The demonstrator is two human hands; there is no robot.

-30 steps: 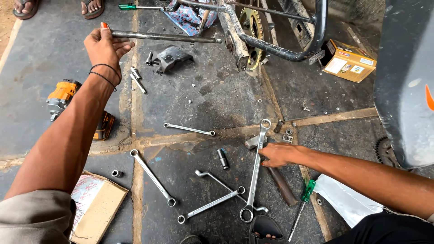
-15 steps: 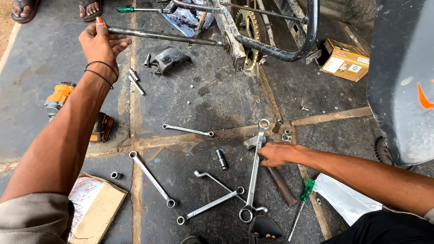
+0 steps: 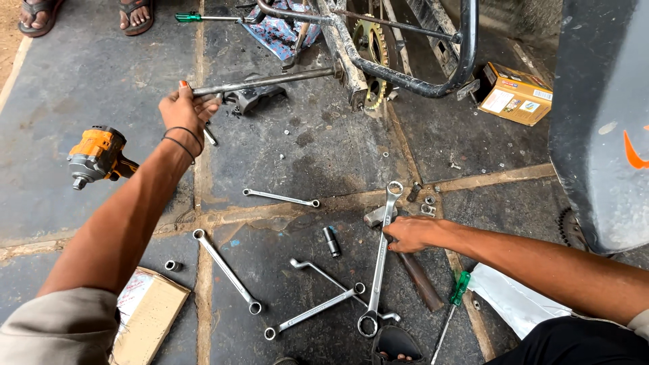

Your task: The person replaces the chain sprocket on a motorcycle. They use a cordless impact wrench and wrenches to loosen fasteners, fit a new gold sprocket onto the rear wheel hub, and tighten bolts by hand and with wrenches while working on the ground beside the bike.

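Where hands (image 3: 186,108) grip (left): rod (image 3: 270,81).

Long steel rod (image 3: 270,82) lies near-level, held at one end; hammer (image 3: 405,253) flat on floor.

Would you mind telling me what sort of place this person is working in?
Probably an open-air repair spot for bikes or motorbikes: wrenches lie scattered on the stone floor, a frame with a chain sprocket sits ahead, and an orange power driver lies nearby.

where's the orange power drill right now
In the head view, the orange power drill lies on the dark stone floor at the far left, apart from and left of the left hand.
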